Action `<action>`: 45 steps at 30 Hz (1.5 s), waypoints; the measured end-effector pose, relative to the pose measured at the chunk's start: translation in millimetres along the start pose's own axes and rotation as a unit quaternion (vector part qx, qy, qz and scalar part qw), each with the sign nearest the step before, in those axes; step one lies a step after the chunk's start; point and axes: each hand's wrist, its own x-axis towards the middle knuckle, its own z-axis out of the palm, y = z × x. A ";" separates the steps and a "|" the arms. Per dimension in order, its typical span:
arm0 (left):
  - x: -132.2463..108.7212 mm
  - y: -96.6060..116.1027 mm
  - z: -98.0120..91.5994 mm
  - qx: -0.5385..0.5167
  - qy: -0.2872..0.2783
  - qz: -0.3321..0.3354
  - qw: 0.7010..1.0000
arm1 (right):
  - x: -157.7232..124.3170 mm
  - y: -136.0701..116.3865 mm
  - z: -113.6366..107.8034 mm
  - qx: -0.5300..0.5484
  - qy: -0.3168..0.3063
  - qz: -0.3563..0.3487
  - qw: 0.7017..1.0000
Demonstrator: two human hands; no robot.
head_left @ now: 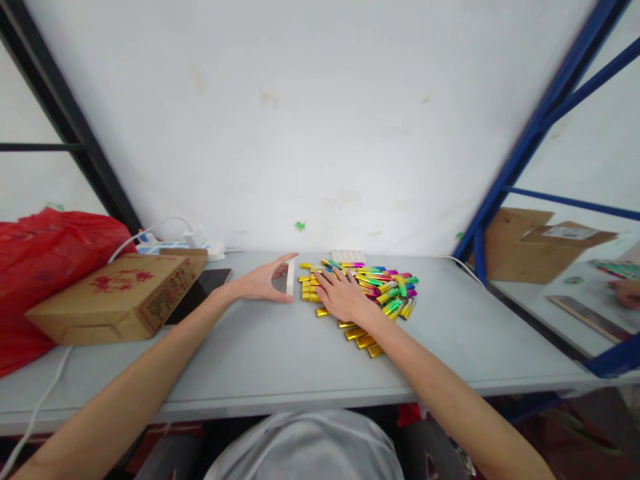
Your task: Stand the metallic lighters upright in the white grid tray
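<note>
My left hand (260, 283) grips a thin white flat piece (291, 278) that stands on edge on the grey table (260, 360), thumb and fingers around it. My right hand (341, 293) lies flat, fingers spread, on a heap of shiny gold and rainbow-coloured small bars (373, 290). Several gold bars (307, 287) are lined up in a row next to the white piece. A white ridged tray (349, 256) sits behind the heap near the wall.
A brown cardboard box (117, 297) lies at the left, with a dark phone (200, 293) beside it and a red plastic bag (35, 260) behind. A white power strip and cable (180, 243) run along the wall. Blue shelving (525, 153) stands at the right, where another person's hand (625, 292) shows.
</note>
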 end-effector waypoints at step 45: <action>119.9 -28.0 44.5 0.229 0.325 -0.178 0.900 | 22.3 48.2 -12.9 0.105 0.009 0.040 0.994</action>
